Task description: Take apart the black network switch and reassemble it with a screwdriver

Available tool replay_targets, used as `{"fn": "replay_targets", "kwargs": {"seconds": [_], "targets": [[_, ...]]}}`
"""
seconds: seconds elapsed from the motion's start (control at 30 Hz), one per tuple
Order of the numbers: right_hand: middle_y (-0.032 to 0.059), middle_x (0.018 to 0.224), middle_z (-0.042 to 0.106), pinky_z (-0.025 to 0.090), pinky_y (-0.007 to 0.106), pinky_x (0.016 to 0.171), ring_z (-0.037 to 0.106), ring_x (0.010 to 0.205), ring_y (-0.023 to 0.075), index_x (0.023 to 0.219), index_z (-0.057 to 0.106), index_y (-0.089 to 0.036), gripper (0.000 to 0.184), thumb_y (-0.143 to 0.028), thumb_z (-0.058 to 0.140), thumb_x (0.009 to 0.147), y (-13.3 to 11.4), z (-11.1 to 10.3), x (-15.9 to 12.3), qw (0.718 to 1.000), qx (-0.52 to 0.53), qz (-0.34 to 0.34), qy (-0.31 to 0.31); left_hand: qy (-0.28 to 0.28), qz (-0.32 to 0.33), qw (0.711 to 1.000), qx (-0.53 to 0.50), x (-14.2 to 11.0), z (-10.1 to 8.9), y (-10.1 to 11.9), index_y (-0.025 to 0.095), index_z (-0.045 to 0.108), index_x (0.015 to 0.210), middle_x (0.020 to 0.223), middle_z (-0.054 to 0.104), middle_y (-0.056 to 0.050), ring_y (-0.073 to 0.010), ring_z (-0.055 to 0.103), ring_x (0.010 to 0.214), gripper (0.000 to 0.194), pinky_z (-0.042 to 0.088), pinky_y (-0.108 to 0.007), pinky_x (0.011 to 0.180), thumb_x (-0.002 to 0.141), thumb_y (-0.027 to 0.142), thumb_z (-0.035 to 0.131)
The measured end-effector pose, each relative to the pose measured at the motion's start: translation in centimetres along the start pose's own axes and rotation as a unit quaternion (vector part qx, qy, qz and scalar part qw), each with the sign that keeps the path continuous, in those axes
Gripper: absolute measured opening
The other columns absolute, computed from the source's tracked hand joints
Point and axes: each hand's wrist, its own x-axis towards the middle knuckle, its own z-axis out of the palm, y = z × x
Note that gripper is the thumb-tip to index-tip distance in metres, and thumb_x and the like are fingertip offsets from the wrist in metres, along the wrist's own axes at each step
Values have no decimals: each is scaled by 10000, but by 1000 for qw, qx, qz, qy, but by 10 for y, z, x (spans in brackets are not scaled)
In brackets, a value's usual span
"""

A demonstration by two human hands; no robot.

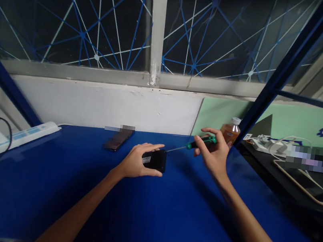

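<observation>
My left hand [135, 161] grips a small black box-shaped device [158, 161] from its left side, thumb along the near edge and fingers along the far edge. A pale label shows on the device beside my palm. In my right hand [214, 155] is a screwdriver [202, 142] with a green and black handle and a thin metal shaft. The shaft slants down to the left, and its tip is at the device's far right corner. Whether the tip sits in a screw is too small to tell.
A dark phone [120, 139] lies on the blue table [135, 214] behind my left hand. At the left is a white power strip [15, 141] with a black cable. A drink bottle [232, 130] stands behind my right hand. Chargers, cables and a tablet-like device [306, 183] lie on the right.
</observation>
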Motion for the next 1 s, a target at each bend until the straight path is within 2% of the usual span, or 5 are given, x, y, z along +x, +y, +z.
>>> {"fn": "replay_targets", "kwargs": {"seconds": [0.1, 0.3, 0.63, 0.83, 1.0], "targets": [[-32, 693, 559, 451, 235, 410, 550, 408, 94, 1042, 530, -211, 285, -343, 648, 819, 1, -1, 0, 1000, -9, 0, -4, 1, 1, 1000, -1, 0, 0, -1, 252, 510, 1326, 1298, 578, -106, -367, 475, 1233, 799, 297, -586, 1063, 608, 461, 793], [-10, 802, 601, 487, 268, 456, 575, 463, 109, 1126, 450, -235, 328, -267, 599, 835, 1, -4, 2, 993, 93, 2, -76, 5, -6, 1000, 0, -1, 0, 0, 250, 520, 1318, 1259, 605, -103, -364, 481, 1225, 798, 320, -573, 1052, 602, 463, 800], [-57, 555, 536, 461, 238, 425, 563, 422, 117, 1053, 529, -208, 305, -344, 661, 815, 2, -3, 1, 999, -33, 7, -11, 6, 1, 1000, -13, 0, 0, 2, 243, 515, 1321, 1208, 629, -106, -340, 527, 1164, 793, 350, -562, 1026, 612, 461, 794], [19, 841, 618, 474, 257, 425, 596, 488, 114, 1105, 471, -225, 295, -336, 591, 859, 0, -4, 3, 994, 81, 4, -69, 9, 6, 1000, -11, -1, 1, 1, 244, 512, 1323, 1188, 633, -107, -334, 531, 1153, 781, 370, -551, 1009, 619, 440, 788], [-53, 603, 561, 474, 257, 424, 551, 405, 111, 1077, 498, -222, 323, -315, 664, 815, 1, -2, 2, 999, 39, -1, -17, 9, 13, 1000, -6, -1, 1, 2, 260, 501, 1330, 1182, 638, -99, -327, 539, 1139, 778, 368, -546, 1004, 626, 440, 782]]}}
